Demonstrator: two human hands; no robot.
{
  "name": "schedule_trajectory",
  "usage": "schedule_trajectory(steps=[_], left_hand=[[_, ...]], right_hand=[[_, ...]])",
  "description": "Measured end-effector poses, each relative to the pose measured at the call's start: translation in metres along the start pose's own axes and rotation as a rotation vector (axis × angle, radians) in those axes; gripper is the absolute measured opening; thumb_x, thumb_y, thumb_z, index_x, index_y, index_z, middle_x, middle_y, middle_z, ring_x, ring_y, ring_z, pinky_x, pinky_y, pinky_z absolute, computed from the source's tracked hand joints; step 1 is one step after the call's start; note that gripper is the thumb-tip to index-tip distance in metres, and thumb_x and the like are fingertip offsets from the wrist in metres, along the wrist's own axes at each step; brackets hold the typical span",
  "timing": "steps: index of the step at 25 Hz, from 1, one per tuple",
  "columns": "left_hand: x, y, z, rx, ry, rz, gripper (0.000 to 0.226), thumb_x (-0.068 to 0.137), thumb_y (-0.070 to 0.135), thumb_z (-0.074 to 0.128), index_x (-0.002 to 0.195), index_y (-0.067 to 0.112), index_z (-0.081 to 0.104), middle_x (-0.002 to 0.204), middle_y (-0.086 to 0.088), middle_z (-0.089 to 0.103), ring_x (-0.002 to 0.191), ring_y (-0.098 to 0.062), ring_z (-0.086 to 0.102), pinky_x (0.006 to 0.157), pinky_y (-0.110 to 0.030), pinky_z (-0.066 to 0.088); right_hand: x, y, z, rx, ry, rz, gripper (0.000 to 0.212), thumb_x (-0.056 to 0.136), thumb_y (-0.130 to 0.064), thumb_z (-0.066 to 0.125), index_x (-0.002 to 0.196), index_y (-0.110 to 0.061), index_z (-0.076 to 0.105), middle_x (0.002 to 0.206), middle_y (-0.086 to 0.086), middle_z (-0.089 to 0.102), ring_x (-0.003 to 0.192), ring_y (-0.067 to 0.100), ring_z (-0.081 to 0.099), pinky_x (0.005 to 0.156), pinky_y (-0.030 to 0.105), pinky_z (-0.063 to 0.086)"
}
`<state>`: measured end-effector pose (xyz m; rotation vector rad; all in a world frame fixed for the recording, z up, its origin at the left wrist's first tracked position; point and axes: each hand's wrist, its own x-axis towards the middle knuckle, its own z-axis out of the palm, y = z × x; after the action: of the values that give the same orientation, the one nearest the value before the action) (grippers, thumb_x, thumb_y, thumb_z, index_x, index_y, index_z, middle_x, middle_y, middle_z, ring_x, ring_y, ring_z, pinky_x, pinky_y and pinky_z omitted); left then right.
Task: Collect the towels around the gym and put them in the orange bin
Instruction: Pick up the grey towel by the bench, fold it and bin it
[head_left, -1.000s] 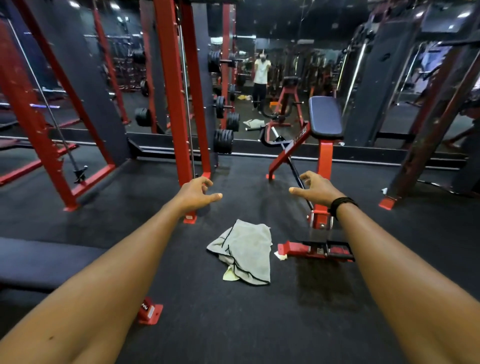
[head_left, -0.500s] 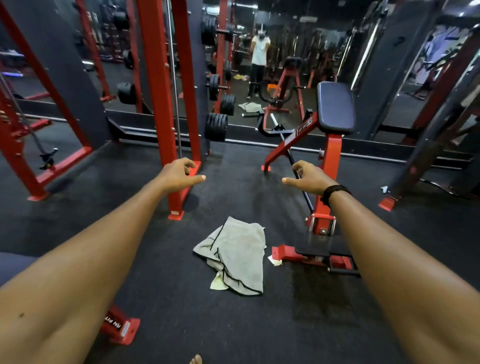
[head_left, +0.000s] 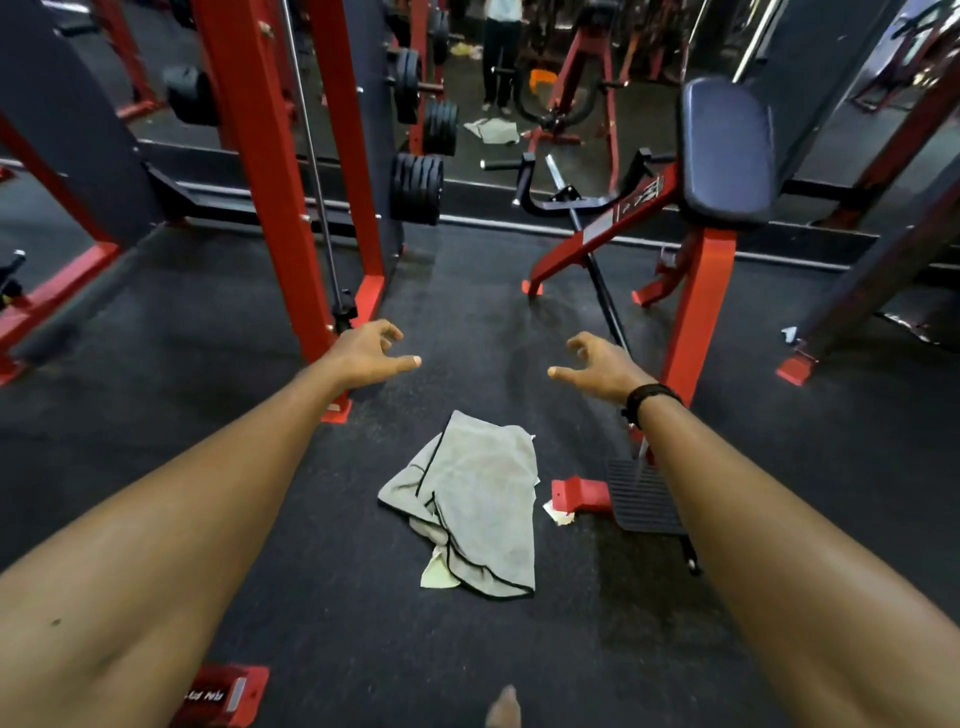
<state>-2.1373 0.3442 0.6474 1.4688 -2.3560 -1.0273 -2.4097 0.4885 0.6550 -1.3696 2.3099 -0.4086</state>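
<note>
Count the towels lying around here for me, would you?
1 real towel: the grey towel lies crumpled on the floor between both outstretched arms. The mirror repeats it; others may lie hidden.

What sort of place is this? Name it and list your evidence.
Most likely a weight-training gym: a red rack loaded with black weight plates, a padded bench, a wall mirror, and a grey towel on the rubber floor.

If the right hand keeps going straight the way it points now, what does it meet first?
Probably bare floor. The right hand points forward-left, above and past the grey towel, so it would miss it; the bench's red frame stays to its right. Depth is uncertain.
</note>
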Motion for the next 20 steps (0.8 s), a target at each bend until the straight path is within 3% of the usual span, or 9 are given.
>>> schedule_trajectory(steps=[11, 16, 20], left_hand=[[0.197, -0.054, 0.072, -0.006, -0.120, -0.191, 0.054, 0.081, 0.038, 0.073, 0.124, 0.011, 0.056, 0.123, -0.010, 0.060, 0.109, -0.025, 0.060, 0.094, -0.033, 0.049], [0.281, -0.110, 0.138, 0.008, -0.222, -0.257, 0.054, 0.080, 0.040, 0.073, 0.123, 0.012, 0.057, 0.122, -0.008, 0.061, 0.111, -0.023, 0.058, 0.091, -0.029, 0.043], [0.351, -0.192, 0.221, 0.010, -0.316, -0.305, 0.051, 0.081, 0.040, 0.073, 0.121, 0.013, 0.057, 0.121, -0.007, 0.061, 0.114, -0.023, 0.055, 0.092, -0.028, 0.040]], right_hand=[[0.220, 0.059, 0.096, 0.051, -0.213, 0.078, 0.061, 0.084, -0.043, 0.068, 0.132, -0.012, 0.048, 0.137, 0.011, 0.051, 0.126, 0.027, 0.049, 0.102, 0.042, 0.043], [0.299, 0.092, 0.181, 0.020, -0.313, 0.107, 0.058, 0.084, -0.042, 0.068, 0.131, -0.013, 0.049, 0.135, 0.010, 0.053, 0.123, 0.028, 0.051, 0.101, 0.046, 0.044], [0.361, 0.131, 0.289, 0.005, -0.365, 0.161, 0.051, 0.086, -0.040, 0.066, 0.128, -0.014, 0.051, 0.129, 0.009, 0.056, 0.118, 0.027, 0.054, 0.097, 0.042, 0.046]])
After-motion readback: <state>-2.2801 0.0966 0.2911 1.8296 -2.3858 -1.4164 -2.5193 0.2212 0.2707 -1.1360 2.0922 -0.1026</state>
